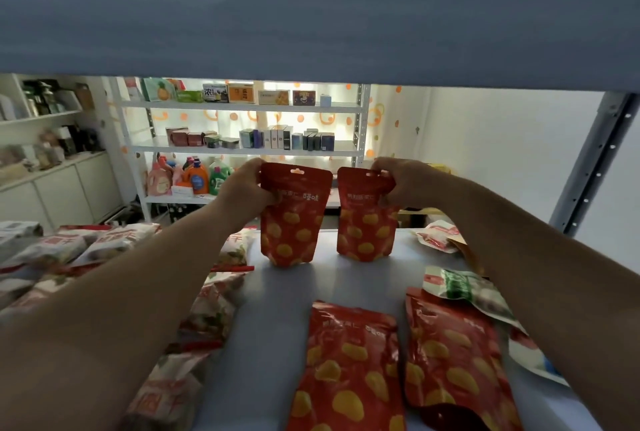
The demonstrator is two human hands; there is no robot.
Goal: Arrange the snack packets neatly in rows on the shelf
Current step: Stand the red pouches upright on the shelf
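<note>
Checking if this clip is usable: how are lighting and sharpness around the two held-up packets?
Head view: backlit, the far shelving glows while the near shelf is dim. Head view: the left packet and right packet, gripped by the left hand and right hand, look soft, print barely legible. Head view: glare streaks the flat red packets.

On the shelf (277,309), the left upright packet (292,219) and the right upright packet (367,219) are standing side by side, slightly apart. The left grip (242,188) is pinching the first at its upper left edge, and the right grip (405,184) is pinching the second at its upper right corner. Nearer the camera, the left flat packet (349,368) and the right flat packet (457,361) are lying just beside each other. A heap of packets (207,319) is lying along the shelf's left side, and a few loose packets (467,288) are lying at its right. Across the room behind, a shelving unit (242,150) is carrying boxes (287,138) above detergent bottles (197,177).
</note>
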